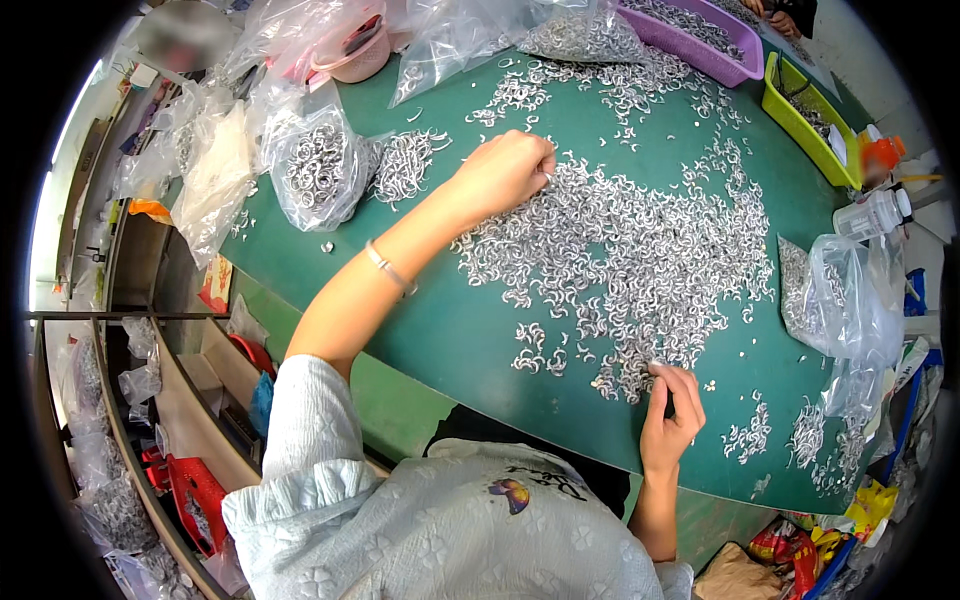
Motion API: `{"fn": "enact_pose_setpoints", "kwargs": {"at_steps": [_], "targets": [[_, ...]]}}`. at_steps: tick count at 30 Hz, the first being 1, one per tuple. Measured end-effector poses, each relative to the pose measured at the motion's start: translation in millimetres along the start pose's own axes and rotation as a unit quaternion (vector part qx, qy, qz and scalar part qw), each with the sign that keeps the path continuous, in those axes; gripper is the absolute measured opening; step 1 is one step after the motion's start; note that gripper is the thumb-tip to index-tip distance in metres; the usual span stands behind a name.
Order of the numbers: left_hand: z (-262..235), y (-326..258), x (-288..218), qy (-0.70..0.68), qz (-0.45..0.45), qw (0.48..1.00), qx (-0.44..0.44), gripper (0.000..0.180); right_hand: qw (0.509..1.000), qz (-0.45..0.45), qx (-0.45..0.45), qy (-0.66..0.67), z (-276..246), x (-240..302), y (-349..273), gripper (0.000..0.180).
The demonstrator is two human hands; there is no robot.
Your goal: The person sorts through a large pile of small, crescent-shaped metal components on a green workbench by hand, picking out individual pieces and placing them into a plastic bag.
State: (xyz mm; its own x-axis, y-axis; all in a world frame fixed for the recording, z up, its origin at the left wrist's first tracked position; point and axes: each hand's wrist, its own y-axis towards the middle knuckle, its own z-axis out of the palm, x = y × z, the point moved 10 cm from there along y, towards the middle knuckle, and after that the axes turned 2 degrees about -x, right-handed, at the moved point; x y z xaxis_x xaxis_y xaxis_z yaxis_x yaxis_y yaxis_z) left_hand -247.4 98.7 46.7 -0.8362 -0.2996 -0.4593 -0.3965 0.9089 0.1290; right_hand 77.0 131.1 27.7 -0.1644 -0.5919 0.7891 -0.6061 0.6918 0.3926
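Note:
A wide pile of small curved silvery metal pieces (650,240) covers the middle of the green table (430,330). My left hand (505,172) is closed at the pile's far left edge, its fingertips turned down and mostly hidden. At the near edge of the pile is my right hand (672,415), with thumb and fingers drawn together against the pieces. Whatever either hand pinches is too small to make out. Left of the pile lie a clear bag of silvery rings (318,170) and a loose heap of longer curved pieces (408,165).
A pink basket (358,55), a purple tray (700,40) and a green tray (812,120) line the far side. To the right are a filled plastic bag (815,295) and a white bottle (870,215). Another person's hand (785,22) shows at the far right.

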Motion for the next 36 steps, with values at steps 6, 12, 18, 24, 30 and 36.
{"fn": "enact_pose_setpoints", "kwargs": {"at_steps": [6, 12, 18, 24, 30, 36], "targets": [[-1.6, -25.5, 5.7, -0.062, 0.010, 0.997, -0.034, 0.011, 1.000, 0.006, 0.000, 0.004, 0.8, 0.8, 4.5, 0.013], [18.0, -36.7, -16.1, -0.016, 0.054, 0.998, -0.041, 0.010, 1.000, 0.010, 0.001, -0.006, 3.7, -1.1, 5.0, 0.014], [-29.0, -57.3, -29.4, -0.153, 0.050, 0.985, -0.057, 0.011, 0.999, 0.025, 0.002, -0.023, 1.9, -4.6, -4.4, 0.014], [-167.0, -128.5, 108.4, 0.124, -0.213, 0.934, -0.257, 0.016, 1.000, 0.020, 0.016, -0.014, 8.6, 1.3, -2.4, 0.013], [-167.8, -161.1, 150.0, 0.162, -0.238, 0.922, -0.258, 0.028, 1.000, 0.021, 0.013, -0.019, 6.2, -1.7, -2.2, 0.012], [-151.4, -274.0, 213.8, 0.037, -0.309, 0.773, -0.553, 0.062, 0.999, 0.026, 0.007, -0.019, 5.0, -2.9, -2.6, 0.012]]}}
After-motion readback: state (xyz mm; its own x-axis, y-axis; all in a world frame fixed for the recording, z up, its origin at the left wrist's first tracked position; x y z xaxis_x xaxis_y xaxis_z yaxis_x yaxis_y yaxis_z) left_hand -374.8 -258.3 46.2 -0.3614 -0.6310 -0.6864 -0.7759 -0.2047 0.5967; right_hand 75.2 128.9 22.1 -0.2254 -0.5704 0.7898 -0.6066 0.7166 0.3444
